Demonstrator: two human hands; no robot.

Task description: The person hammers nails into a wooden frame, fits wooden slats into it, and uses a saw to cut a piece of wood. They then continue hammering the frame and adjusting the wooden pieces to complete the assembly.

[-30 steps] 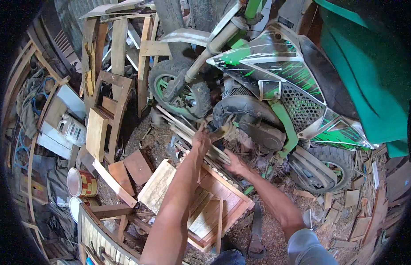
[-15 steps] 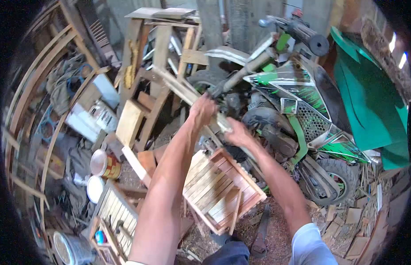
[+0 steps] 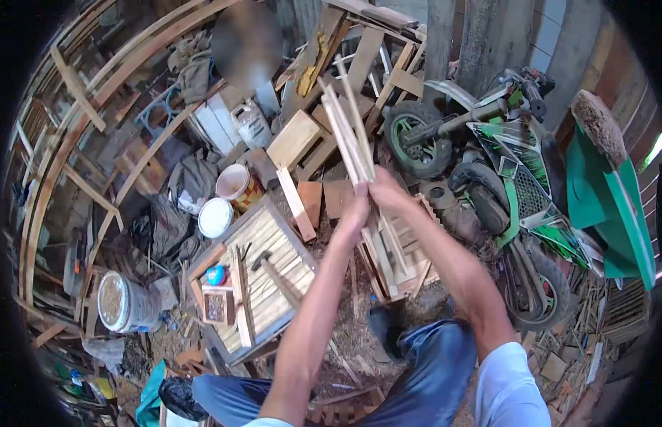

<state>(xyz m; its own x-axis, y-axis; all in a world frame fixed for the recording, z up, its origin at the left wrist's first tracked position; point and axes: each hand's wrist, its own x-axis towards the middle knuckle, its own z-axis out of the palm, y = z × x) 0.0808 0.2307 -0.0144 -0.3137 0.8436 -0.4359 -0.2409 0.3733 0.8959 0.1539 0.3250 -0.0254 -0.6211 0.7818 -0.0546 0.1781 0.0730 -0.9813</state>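
Pale wood strips [image 3: 348, 139] are gripped as bundle by left hand [image 3: 354, 210] and right hand [image 3: 389, 193], closed side by side; lower ends are held over slatted wooden box [image 3: 416, 252]. Strip may be lost if grip is loosened, since ends are spread unevenly.

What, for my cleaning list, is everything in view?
Long thin wooden strips: several, pale, in both hands
Open slatted wooden crate: one, brown, behind the strips
Slatted wooden panel: one, pale, left of the hands
Wooden-handled hammer: one, dark-headed, on the panel
Small round object: one, blue, panel's left side
Plastic bucket: one, white, far left
Round tub: one, red-yellow, beyond the panel
Plastic jug: one, white, behind the tub
Motorbike: one, green-white-black, right
Sheet: one, green, far right
Scrap wood and clutter: uncountable, mostly brown, all around
Trousered legs: two, blue, bottom
Left hand, right hand: one each, bare, gripping strips
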